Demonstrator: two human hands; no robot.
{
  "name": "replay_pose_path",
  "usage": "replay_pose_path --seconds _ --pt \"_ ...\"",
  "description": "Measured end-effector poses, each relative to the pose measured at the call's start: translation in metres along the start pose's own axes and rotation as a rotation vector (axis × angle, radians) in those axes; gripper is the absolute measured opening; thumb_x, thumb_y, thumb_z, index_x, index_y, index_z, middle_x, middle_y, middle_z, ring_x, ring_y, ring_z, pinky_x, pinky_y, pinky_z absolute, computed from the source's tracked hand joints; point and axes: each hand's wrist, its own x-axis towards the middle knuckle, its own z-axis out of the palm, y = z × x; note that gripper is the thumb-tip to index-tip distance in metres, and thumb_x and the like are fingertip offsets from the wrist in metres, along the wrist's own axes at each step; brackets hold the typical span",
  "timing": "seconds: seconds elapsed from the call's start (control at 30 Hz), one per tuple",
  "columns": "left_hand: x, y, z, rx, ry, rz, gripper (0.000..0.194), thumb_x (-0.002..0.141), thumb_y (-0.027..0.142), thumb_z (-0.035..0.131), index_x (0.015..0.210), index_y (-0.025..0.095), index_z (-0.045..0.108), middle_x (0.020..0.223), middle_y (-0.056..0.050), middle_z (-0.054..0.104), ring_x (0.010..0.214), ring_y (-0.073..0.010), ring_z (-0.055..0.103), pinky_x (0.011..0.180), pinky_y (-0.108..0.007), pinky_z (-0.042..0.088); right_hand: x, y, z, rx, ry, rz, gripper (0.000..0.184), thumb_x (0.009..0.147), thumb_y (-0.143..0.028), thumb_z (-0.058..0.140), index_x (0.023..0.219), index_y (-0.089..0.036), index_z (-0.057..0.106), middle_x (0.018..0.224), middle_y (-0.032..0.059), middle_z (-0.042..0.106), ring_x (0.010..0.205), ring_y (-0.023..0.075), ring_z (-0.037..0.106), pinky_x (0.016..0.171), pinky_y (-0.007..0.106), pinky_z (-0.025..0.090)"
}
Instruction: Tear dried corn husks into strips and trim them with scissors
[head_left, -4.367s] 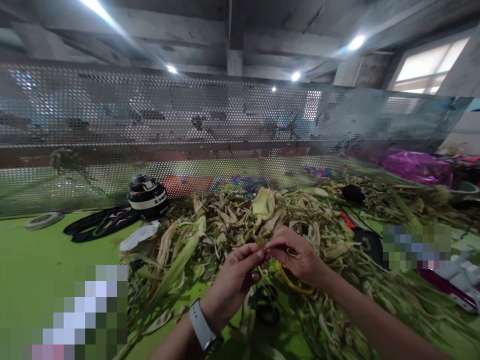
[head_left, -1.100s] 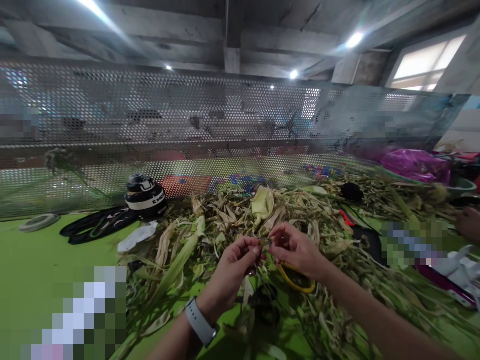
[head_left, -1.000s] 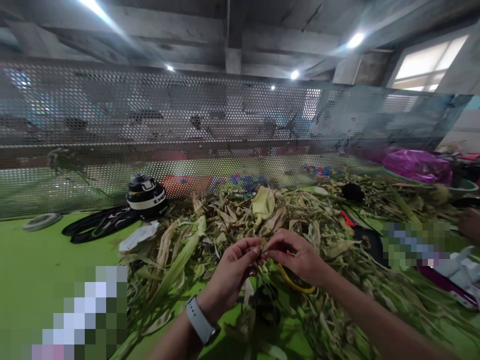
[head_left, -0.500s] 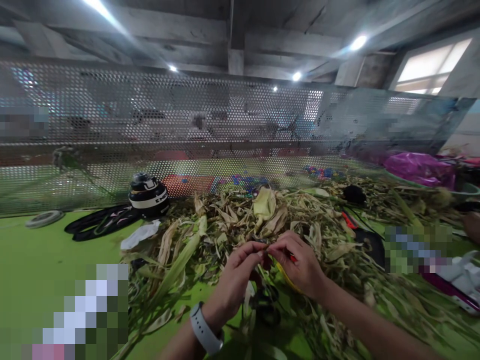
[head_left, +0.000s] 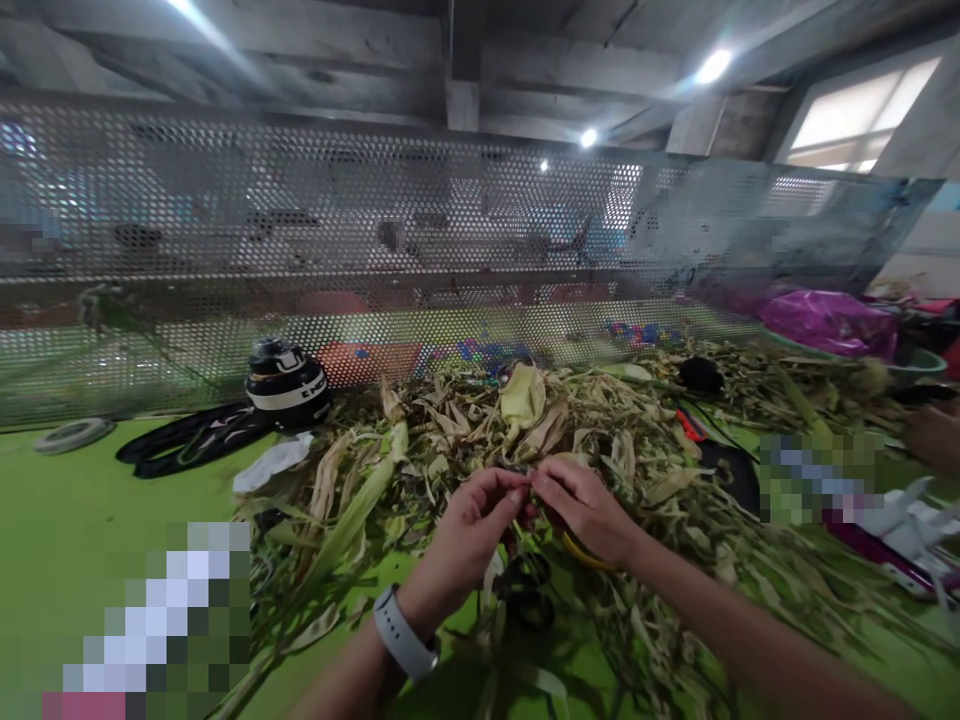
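Observation:
My left hand [head_left: 472,525], with a pale watch strap [head_left: 405,632] at its wrist, has thumb and fingers pinched together. My right hand [head_left: 589,512] meets it fingertip to fingertip, also pinching. What sits between the fingertips is too small and dark to name. A curved yellow thing [head_left: 586,553] shows partly under my right palm; the hand hides the rest. Below both hands lies a dark looped object [head_left: 529,592] on the green tabletop [head_left: 405,690]. Dry husks and leaves [head_left: 457,430] spread beyond and around the hands, with a pale yellow-green husk [head_left: 523,395] on top.
A black bottle with a white band [head_left: 289,390] stands left of the pile by a perforated metal screen [head_left: 420,230]. A black strap [head_left: 180,440] and white tissue [head_left: 274,463] lie nearby. Rightward are a red-and-black tool [head_left: 691,425], purple plastic [head_left: 832,322] and another person's hand [head_left: 934,435].
The view has shifted slightly. Both hands remain together at the fingertips; my right fingers have turned a little, and the red bit seen by them is now hidden.

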Motion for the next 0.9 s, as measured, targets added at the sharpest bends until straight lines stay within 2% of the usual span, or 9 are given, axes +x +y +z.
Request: replay_pose_path --seconds 0.13,0.23,0.37,0.53,0.6,0.7,0.77,0.9 --pt "0.001 0.000 0.001 -0.007 0.015 -0.010 0.022 0.073 0.034 0.061 0.083 0.014 0.060 0.066 0.000 0.059 0.057 -0.0091 0.051 0.045 -0.016 0.039 0.001 0.001 0.002 -0.072 0.073 -0.051 0.036 0.087 -0.041 0.041 0.060 -0.018 0.041 0.057 -0.0040 0.036 0.055 0.0096 0.035 0.050 0.021 0.029" --pt "0.001 0.001 0.000 0.027 -0.001 0.020 0.024 0.072 0.035 0.062 0.084 0.014 0.061 0.069 -0.001 0.061 0.062 -0.0110 0.054 0.047 -0.017 0.043 0.001 0.002 0.005 -0.020 0.113 -0.023 0.036 0.087 -0.043 0.040 0.061 -0.018 0.040 0.058 -0.0043 0.035 0.054 0.0093 0.034 0.050 0.021 0.029" --pt "0.002 0.003 -0.005 0.081 -0.045 0.036 0.025 0.071 0.032 0.063 0.089 0.014 0.063 0.076 -0.004 0.064 0.067 -0.0130 0.057 0.050 -0.019 0.045 0.000 0.003 0.009 0.097 0.094 0.039 0.035 0.086 -0.046 0.041 0.063 -0.019 0.040 0.053 -0.0058 0.034 0.048 0.0082 0.031 0.045 0.021 0.028" --pt "0.004 0.004 -0.011 0.171 -0.006 0.116 0.018 0.072 0.029 0.063 0.083 0.015 0.068 0.074 -0.004 0.066 0.067 -0.0123 0.056 0.053 -0.020 0.045 -0.002 0.001 0.011 0.188 0.034 0.127 0.037 0.087 -0.048 0.036 0.063 -0.021 0.037 0.046 -0.0079 0.034 0.037 0.0073 0.029 0.040 0.021 0.026" --pt "0.004 0.005 -0.012 0.176 0.008 0.133 0.016 0.072 0.028 0.064 0.081 0.015 0.069 0.072 -0.003 0.066 0.066 -0.0114 0.056 0.055 -0.020 0.044 -0.003 -0.002 0.009 0.059 0.038 0.078 0.036 0.089 -0.046 0.033 0.064 -0.021 0.037 0.048 -0.0065 0.037 0.040 0.0083 0.034 0.043 0.022 0.028" --pt "0.004 0.010 -0.013 0.152 0.024 0.126 0.014 0.071 0.025 0.065 0.080 0.015 0.069 0.068 -0.001 0.065 0.062 -0.0090 0.054 0.056 -0.019 0.042 -0.005 -0.007 0.007 -0.292 0.074 -0.097 0.026 0.089 -0.040 0.037 0.074 -0.020 0.045 0.061 -0.0015 0.048 0.056 0.0125 0.046 0.053 0.024 0.031" --pt "0.003 0.013 -0.012 0.120 0.014 0.122 0.011 0.070 0.023 0.066 0.077 0.014 0.068 0.065 0.001 0.062 0.057 -0.0071 0.050 0.054 -0.019 0.040 -0.006 -0.010 0.005 -0.427 0.067 -0.170 0.021 0.089 -0.037 0.039 0.081 -0.020 0.048 0.068 0.0013 0.052 0.063 0.0147 0.048 0.058 0.025 0.032" --pt "0.000 0.018 -0.011 0.056 -0.029 0.168 0.009 0.070 0.021 0.066 0.074 0.013 0.066 0.065 0.002 0.060 0.058 -0.0057 0.050 0.057 -0.018 0.040 -0.006 -0.014 0.001 -0.307 0.009 -0.181 0.024 0.090 -0.037 0.036 0.078 -0.020 0.046 0.060 -0.0020 0.047 0.055 0.0119 0.044 0.054 0.023 0.031"
